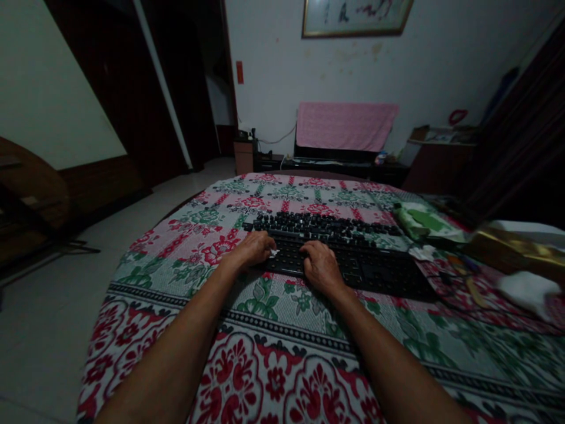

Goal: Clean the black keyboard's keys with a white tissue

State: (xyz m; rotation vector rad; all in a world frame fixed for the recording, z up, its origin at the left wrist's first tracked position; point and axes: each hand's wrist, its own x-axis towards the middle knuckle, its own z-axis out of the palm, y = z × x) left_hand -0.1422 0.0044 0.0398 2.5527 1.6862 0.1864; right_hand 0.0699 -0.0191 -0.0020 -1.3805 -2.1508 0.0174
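A black keyboard (384, 272) with its keycaps off lies on the tablecloth, its rows of key posts showing. At its left end is my left hand (255, 247), its fingers closed on a small white tissue (274, 253) against the board. My right hand (321, 265) rests over the middle of the keyboard, fingers bent and a little apart, with nothing visible in them. The undersides of both hands are hidden. Just behind the keyboard, many loose black keycaps (318, 224) are spread in a long band.
The round table wears a patterned cloth (260, 365). To the right lie a green wipes pack (426, 222), a crumpled tissue (422, 253), a yellowish-handled tool (475, 292), a white bundle (529, 290) and a golden box (516, 250). A dark cable runs among them.
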